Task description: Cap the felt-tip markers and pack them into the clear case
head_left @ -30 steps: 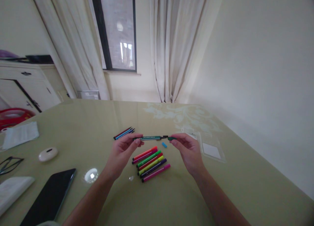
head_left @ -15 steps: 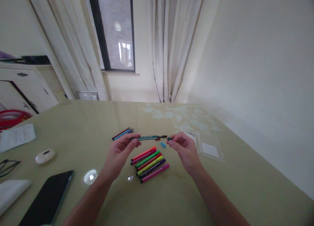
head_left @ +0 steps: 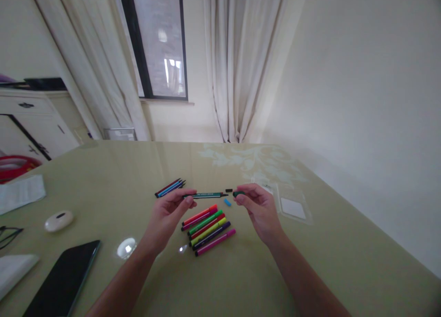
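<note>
My left hand (head_left: pixel 168 218) pinches a dark green marker (head_left: pixel 208 195) near its back end, its bare tip pointing right. Between the thumb and fingers of my right hand (head_left: pixel 258 211) is a dark green cap (head_left: pixel 237 194), a short gap away from the tip. A black cap (head_left: pixel 229 190) and a blue cap (head_left: pixel 227 202) lie on the table between the hands. Below them rests a row of several capped markers, among them an orange one (head_left: pixel 200 214), a yellow one (head_left: pixel 208 232) and a pink one (head_left: pixel 215 242). Several uncapped markers (head_left: pixel 170 187) lie behind my left hand.
A clear plastic package (head_left: pixel 292 208) lies right of my right hand. On the left of the table (head_left: pixel 138 165) are a black phone (head_left: pixel 64 278), a white oval case (head_left: pixel 59 221), glasses (head_left: pixel 10 236) and a whitish sheet (head_left: pixel 22 194). A wall (head_left: pixel 372 124) borders the right side.
The green cap now shows more between my right fingers, and the marker tip sits slightly farther left. The view has shifted a little, and the black cap stands clear of the marker tip.
</note>
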The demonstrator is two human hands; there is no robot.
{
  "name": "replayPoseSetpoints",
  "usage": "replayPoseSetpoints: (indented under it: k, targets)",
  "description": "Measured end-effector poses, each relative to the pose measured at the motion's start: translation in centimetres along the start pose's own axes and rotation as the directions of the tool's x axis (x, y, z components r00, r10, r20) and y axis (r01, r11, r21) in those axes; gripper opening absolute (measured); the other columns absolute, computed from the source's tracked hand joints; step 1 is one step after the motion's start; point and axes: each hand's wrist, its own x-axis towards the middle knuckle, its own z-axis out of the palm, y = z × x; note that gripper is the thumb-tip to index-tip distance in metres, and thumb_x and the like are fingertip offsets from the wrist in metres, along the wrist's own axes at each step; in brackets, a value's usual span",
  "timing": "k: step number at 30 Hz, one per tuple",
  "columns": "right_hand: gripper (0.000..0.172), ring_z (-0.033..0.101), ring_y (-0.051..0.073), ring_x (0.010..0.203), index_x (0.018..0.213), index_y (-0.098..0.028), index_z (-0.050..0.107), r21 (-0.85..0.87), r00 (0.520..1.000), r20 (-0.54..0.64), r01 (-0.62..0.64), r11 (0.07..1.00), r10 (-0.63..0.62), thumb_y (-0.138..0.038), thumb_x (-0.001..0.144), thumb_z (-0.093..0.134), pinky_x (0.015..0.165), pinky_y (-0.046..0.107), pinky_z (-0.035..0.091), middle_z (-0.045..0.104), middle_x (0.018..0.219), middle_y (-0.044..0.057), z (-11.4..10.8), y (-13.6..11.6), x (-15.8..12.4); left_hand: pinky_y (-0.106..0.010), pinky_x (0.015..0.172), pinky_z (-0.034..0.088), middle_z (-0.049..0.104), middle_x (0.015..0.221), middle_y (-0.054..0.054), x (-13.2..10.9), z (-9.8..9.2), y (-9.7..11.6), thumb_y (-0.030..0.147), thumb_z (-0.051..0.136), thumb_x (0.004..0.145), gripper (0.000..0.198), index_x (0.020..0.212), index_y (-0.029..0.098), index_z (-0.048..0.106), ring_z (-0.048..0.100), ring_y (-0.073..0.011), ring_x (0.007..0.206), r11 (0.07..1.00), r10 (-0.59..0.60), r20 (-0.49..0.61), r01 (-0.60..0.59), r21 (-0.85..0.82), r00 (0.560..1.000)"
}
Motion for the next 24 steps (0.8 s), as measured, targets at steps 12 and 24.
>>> replayPoseSetpoints:
  k: [12,24]
  targets:
    - [0.022,0.072,0.019,0.068,0.087,-0.025,0.082,-0.113,0.999,0.013,0.035,0.993,-0.034,-0.034,0.07,0.093,0.067,0.032,0.062,0.079,0.076,0.002,0.6,-0.2,-0.5,-0.028,0.074,0.063,0.079,0.087,-0.006,-0.2,0.4,0.3,0.046,0.078,0.087,0.032,0.109,0.023,0.08,0.076,-0.0198,0.082,1.0,0.015,0.037,-0.016,0.023,0.999]
    - [0.015,0.072,0.019,0.061,0.083,-0.026,0.083,-0.145,0.996,0.008,0.088,0.986,-0.087,-0.034,0.073,0.091,0.064,0.034,0.063,0.078,0.07,0.002,0.9,-0.1,-0.7,-0.033,0.069,0.067,0.083,0.084,-0.009,-0.9,1.9,0.9,0.048,0.084,0.078,0.037,0.103,0.02,0.083,0.08,-0.0251,0.077,0.998,-0.063,0.057,0.063,0.003,0.996]
